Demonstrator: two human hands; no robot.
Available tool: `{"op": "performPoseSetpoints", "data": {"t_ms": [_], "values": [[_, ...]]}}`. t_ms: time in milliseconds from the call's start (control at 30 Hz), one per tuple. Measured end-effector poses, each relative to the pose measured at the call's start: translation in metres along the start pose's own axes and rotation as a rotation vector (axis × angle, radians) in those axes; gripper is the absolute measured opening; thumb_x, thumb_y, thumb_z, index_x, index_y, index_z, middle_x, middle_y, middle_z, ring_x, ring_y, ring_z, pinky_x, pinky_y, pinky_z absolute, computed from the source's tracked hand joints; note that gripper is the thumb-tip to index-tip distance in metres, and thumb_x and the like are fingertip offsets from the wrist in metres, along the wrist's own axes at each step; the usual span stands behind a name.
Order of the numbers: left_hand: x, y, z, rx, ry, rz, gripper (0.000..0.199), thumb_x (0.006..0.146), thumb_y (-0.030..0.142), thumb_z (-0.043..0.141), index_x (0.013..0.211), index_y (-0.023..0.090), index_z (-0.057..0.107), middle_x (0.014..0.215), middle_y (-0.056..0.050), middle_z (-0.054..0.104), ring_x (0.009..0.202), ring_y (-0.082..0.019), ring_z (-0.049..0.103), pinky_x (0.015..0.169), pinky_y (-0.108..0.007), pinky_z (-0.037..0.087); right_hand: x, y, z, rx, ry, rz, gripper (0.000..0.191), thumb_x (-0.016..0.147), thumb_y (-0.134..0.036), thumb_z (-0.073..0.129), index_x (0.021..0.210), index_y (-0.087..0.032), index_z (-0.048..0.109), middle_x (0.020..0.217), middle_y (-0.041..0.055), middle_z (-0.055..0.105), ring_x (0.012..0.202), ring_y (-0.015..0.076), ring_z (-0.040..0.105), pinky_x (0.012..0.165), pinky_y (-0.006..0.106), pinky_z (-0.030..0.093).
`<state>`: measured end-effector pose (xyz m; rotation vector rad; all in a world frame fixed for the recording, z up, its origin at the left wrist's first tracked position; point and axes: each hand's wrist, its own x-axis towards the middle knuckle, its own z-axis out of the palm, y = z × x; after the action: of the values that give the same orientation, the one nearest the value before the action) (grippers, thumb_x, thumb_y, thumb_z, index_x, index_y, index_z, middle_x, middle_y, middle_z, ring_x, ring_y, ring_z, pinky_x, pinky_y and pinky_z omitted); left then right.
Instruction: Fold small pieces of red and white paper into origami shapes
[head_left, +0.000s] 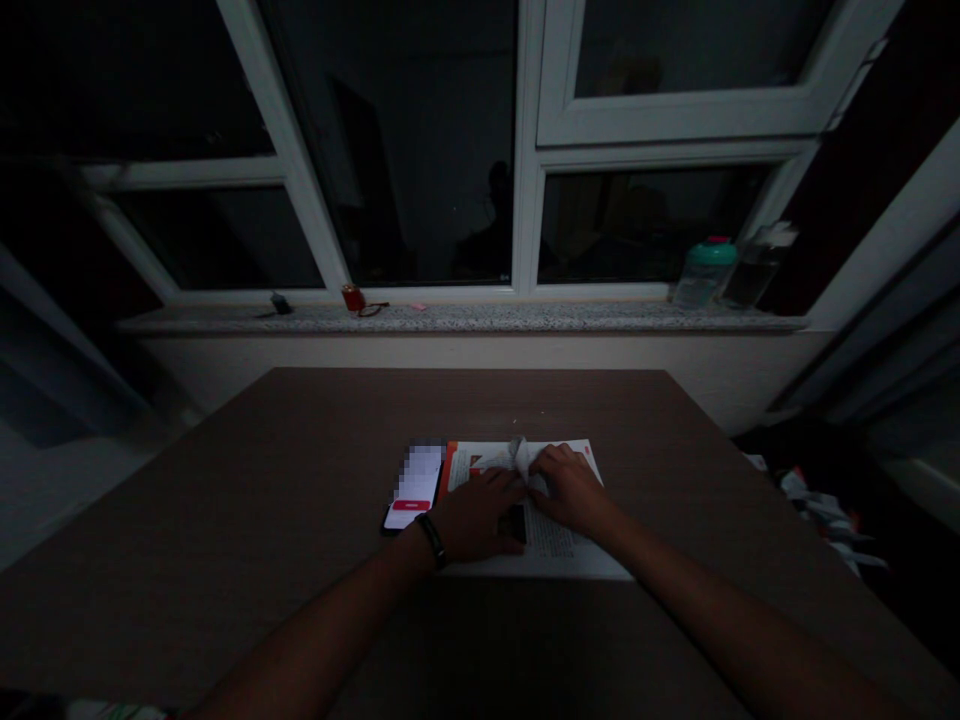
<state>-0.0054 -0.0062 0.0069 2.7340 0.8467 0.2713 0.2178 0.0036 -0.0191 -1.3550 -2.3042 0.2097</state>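
Observation:
An open magazine or booklet (555, 545) with printed pages lies on the dark table. A crumpled piece of paper (519, 455) rises near its middle, between the fingertips of both hands. My left hand (478, 515), with a dark band at the wrist, rests over the left part of the pages, its fingers spread and its tips at the crumpled paper. My right hand (568, 488) is bent over the right page, fingers curled with the thumb close to the paper. Left of the pages lies a phone (416, 485) with a lit screen.
Behind the wooden table (300, 440) runs a stone windowsill (480, 318). It bears a small red jar (352, 297), a small dark bottle (280, 303), a green-lidded bottle (705, 272) and a clear bottle (759, 265). Crumpled papers (825, 510) lie beyond the table's right edge.

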Motion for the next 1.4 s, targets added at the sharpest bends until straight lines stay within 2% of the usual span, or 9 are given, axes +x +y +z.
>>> {"op": "performPoseSetpoints", "data": {"t_ms": [133,333,533,867,1000,1167,1400], "values": [[0.0,0.001,-0.001,-0.015,-0.008,0.005,0.065,0.08,0.054,0.072,0.131,0.023,0.049,0.133,-0.013,0.051,0.123,-0.033,0.048,0.102,-0.048,0.041,0.001,0.006,0.004,0.078,0.018,-0.03,0.022,0.08,-0.014,0.065,0.1,-0.022,0.066,0.101,0.0043,0.062,0.102,0.0234,0.05,0.085,0.035,0.035],[0.001,0.0,0.002,-0.025,0.008,-0.039,0.071,0.08,0.054,0.071,0.136,0.021,0.043,0.133,-0.014,0.052,0.123,-0.033,0.048,0.103,-0.048,0.04,0.008,0.009,0.013,0.057,0.061,-0.016,0.013,0.085,-0.012,0.058,0.087,-0.021,0.067,0.093,0.0041,0.062,0.096,0.0224,0.051,0.083,0.034,0.035],[0.001,0.001,0.003,0.012,0.007,-0.004,0.068,0.081,0.058,0.069,0.133,0.019,0.047,0.13,-0.014,0.053,0.12,-0.033,0.048,0.102,-0.048,0.04,0.007,0.005,0.012,0.025,0.049,0.016,0.011,0.083,-0.015,0.063,0.092,-0.021,0.065,0.098,0.0043,0.062,0.1,0.0229,0.051,0.084,0.034,0.035],[0.001,-0.004,0.0,-0.03,0.002,0.022,0.071,0.079,0.057,0.072,0.136,0.024,0.048,0.134,-0.013,0.05,0.122,-0.033,0.048,0.102,-0.047,0.041,0.004,0.002,0.005,0.0,0.001,0.028,0.021,0.078,-0.018,0.069,0.098,-0.022,0.065,0.102,0.0044,0.061,0.103,0.0238,0.049,0.087,0.036,0.034],[0.0,-0.005,-0.001,-0.028,-0.015,0.018,0.072,0.077,0.053,0.075,0.137,0.024,0.047,0.134,-0.013,0.051,0.122,-0.032,0.048,0.102,-0.047,0.041,0.003,0.004,0.006,0.039,0.011,0.006,0.019,0.08,-0.016,0.066,0.098,-0.022,0.065,0.101,0.004,0.061,0.102,0.0235,0.05,0.086,0.035,0.034],[0.001,-0.003,0.0,-0.015,0.0,0.009,0.066,0.08,0.058,0.069,0.132,0.021,0.051,0.131,-0.014,0.053,0.12,-0.032,0.049,0.102,-0.047,0.04,0.006,0.005,0.01,0.053,0.049,-0.003,0.015,0.085,-0.011,0.058,0.093,-0.021,0.065,0.097,0.0042,0.062,0.098,0.0225,0.05,0.084,0.034,0.035],[0.002,-0.003,0.002,-0.005,0.009,0.011,0.066,0.079,0.057,0.072,0.131,0.023,0.051,0.126,-0.011,0.054,0.117,-0.032,0.049,0.1,-0.046,0.041,0.007,0.003,0.011,0.028,0.034,0.032,0.016,0.081,-0.014,0.064,0.096,-0.021,0.064,0.1,0.0047,0.061,0.102,0.0236,0.049,0.087,0.036,0.034]]}}
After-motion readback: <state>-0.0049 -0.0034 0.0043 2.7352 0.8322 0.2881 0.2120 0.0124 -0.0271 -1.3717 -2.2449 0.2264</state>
